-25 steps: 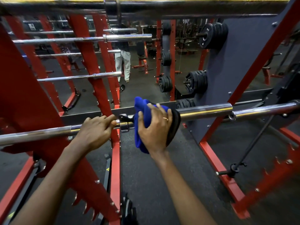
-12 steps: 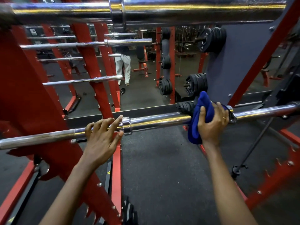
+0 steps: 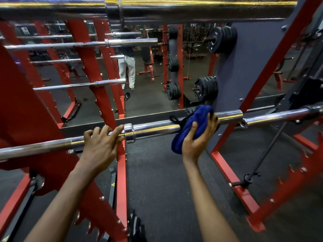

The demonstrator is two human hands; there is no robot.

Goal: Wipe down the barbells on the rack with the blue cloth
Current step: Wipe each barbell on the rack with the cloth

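Note:
A chrome barbell lies across the red rack at chest height, running from lower left to upper right. My left hand rests over the thin shaft just left of the collar, fingers curled on top. The blue cloth is wrapped around the thick sleeve, and my right hand grips it from below. A second barbell runs across the top of the view, close to the camera.
A mirror behind the rack reflects more barbells, red uprights and a standing person. Black weight plates hang on pegs on a grey panel at right. A red rack foot sits on the dark rubber floor.
My right hand slid the blue cloth right along the sleeve, then part of the way back left, and now grips from underneath. My left hand stays on the shaft by the collar.

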